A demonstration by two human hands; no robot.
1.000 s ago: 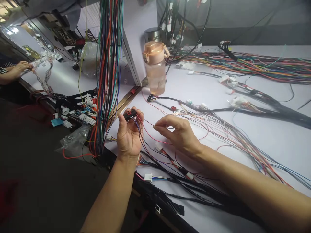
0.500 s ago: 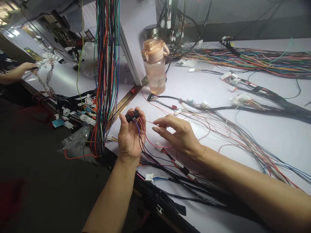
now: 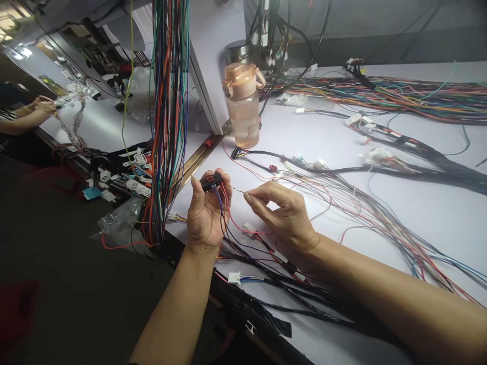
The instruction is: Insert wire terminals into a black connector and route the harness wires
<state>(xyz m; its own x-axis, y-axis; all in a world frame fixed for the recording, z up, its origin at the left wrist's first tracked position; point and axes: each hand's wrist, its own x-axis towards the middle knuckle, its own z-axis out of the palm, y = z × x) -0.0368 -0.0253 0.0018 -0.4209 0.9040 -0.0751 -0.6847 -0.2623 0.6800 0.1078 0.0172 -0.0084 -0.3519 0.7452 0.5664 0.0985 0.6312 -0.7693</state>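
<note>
Black taped cable bundles nearest, along the bench edge, w/ a white plug lying loose on them. Just above: left hand upright, fingers curled round a small black connector w/ red insert, pinched at thumb and fingertips. Several wires (red, blue, black) already seated in it, hanging down past the palm. Right hand just beside it, thumb + forefinger closed on a thin red wire; bare metal tip points at the connector, close but not touching. So judged partway: some wires in, this one not yet in; can't tell how many slots are free. Table white, spread w/ loose coloured wires and white plugs. Mid: pink water bottle standing, hanging wire bundle on the left. Far: long coloured wire loom across the back. Far left, another person's hand on a separate bench.
</note>
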